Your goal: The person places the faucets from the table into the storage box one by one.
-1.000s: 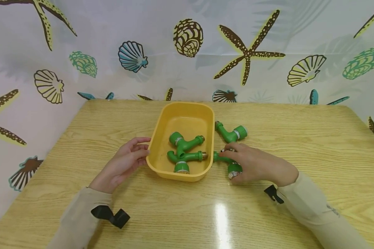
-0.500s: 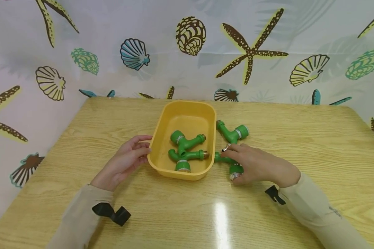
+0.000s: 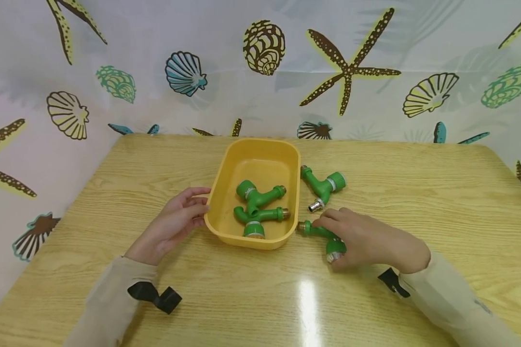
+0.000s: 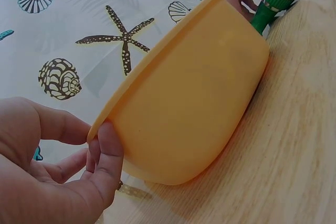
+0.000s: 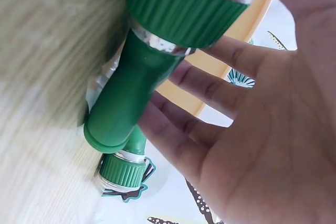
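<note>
Our right hand [image 3: 364, 235] grips, thumb at the ribbed knob, the green plastic tap [image 3: 320, 232] right of frame centre, while our left hand [image 3: 173, 225] pinches the rim of the yellow rectangular plastic bin [image 3: 262, 168] at centre, presumably steadying it.

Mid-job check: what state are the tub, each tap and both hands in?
Tub: upright, open-topped.
Inside front tap: lying in tub.
Inside back tap: lying in tub.
Far loose tap: lying on table, untouched.
Near loose tap: gripped; lifted or not, unclear.
Left hand: holding tub rim.
Right hand: gripping near loose tap.
</note>
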Demonstrator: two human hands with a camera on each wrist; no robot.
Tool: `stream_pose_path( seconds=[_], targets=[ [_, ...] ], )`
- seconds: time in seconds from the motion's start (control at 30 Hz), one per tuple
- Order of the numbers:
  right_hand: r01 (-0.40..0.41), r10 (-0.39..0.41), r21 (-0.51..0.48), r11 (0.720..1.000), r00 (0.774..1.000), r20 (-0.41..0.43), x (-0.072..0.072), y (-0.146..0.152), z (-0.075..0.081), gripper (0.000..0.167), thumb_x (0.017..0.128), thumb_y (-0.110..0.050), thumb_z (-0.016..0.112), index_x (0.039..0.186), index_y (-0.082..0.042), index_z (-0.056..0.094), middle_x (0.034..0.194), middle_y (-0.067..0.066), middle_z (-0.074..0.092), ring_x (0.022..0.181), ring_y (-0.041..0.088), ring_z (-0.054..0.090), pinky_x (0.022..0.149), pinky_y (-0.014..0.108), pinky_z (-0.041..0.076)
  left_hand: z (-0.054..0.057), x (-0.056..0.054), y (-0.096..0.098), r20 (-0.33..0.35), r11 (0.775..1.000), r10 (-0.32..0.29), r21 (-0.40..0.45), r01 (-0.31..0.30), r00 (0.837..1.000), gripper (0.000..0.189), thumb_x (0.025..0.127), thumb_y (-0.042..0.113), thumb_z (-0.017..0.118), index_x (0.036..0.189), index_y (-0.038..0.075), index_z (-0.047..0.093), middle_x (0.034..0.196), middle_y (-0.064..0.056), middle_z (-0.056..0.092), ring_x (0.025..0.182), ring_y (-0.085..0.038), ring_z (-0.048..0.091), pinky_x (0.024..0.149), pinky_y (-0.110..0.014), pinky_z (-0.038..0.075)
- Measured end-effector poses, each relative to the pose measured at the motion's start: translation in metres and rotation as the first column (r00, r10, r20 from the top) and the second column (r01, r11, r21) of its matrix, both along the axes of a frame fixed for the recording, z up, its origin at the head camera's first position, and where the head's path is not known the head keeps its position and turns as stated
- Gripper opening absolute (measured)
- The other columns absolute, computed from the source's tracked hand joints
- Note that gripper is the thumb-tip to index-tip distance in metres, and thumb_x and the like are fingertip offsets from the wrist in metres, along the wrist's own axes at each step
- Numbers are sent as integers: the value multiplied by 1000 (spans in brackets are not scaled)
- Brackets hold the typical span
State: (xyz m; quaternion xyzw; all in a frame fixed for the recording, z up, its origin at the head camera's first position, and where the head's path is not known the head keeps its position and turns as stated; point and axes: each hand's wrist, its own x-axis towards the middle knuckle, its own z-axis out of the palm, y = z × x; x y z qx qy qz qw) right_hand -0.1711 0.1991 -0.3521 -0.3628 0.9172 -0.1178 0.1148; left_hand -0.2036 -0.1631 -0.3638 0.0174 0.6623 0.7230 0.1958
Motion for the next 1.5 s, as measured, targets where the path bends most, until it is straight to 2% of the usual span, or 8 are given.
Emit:
stream_pose_path(
  seconds=[0.23,0.5,0.8,1.5],
  targets=[
    [-11,11,-29,1000,1000,23,5,4,-3,68,70,-26,83,129,-8,54,120,8,53,101,24,53,81,42,48,1,0,0,-1,1000,6,-12,-6,1000,45,97,-2,48,138,-6,32,107,-11,50,86,-14,57,73,-25,50],
    [35,-34,-5,999,995,96,7,3,0,69,72,-24,80,132,-8,51,122,9,53,107,25,54,84,45,48,0,0,1,14,999,15,-40,-14,1000,44,97,-3,47,139,-5,32,107,-10,50,86,-14,56,73,-24,49],
    [8,-7,-14,1000,998,62,5,3,1,68,71,-25,80,131,-6,53,120,9,55,102,24,55,81,43,49,-1,-1,0,-1,1000,4,-31,-4,1000,45,97,-3,47,139,-6,31,107,-10,50,86,-13,56,74,-24,49],
    [40,-41,8,999,998,47,4,3,2,68,70,-25,82,129,-7,56,120,8,55,105,25,55,82,44,49,-4,-3,-1,2,1000,6,-27,-6,1000,43,96,-4,46,137,-5,33,108,-12,50,88,-16,57,74,-25,50]
  ],
)
